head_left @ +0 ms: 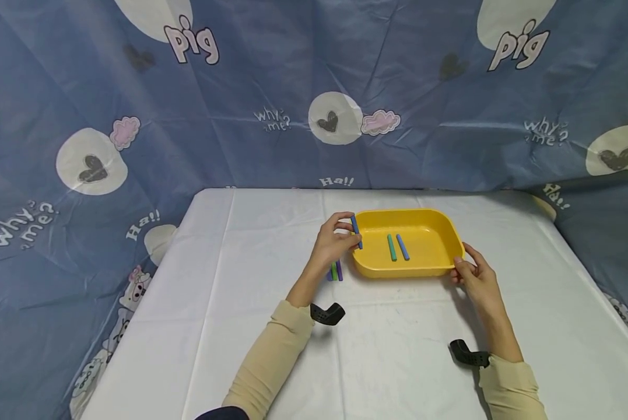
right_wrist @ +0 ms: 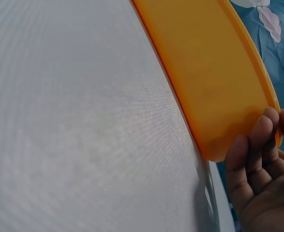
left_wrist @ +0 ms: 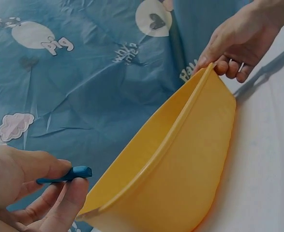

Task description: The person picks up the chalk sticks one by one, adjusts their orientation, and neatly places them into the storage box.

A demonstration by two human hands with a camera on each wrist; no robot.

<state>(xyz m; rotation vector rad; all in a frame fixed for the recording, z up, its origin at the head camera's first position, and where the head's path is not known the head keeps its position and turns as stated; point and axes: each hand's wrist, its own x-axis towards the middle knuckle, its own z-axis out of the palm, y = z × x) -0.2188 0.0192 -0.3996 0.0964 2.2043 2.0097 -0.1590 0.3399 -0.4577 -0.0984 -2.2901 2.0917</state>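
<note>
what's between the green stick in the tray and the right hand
The head view shows a blue stick, then the bare floor and rim of the tray.

Looks like a staged recording corner – a tabletop set; can't tell what building it's in. White cloth (head_left: 397,350) over the table, creases showing. Blue sheet (head_left: 272,64) hangs behind and runs down both sides, filling the background, wrinkled like loose fabric. Cartoon print on it: "pig" lettering (head_left: 192,41), "why me?", "Ha!!", grey hearts, pink clouds – homey, like bedding or curtain material. Black camera units (head_left: 328,314) on both wrists point to a filming setup.
</note>
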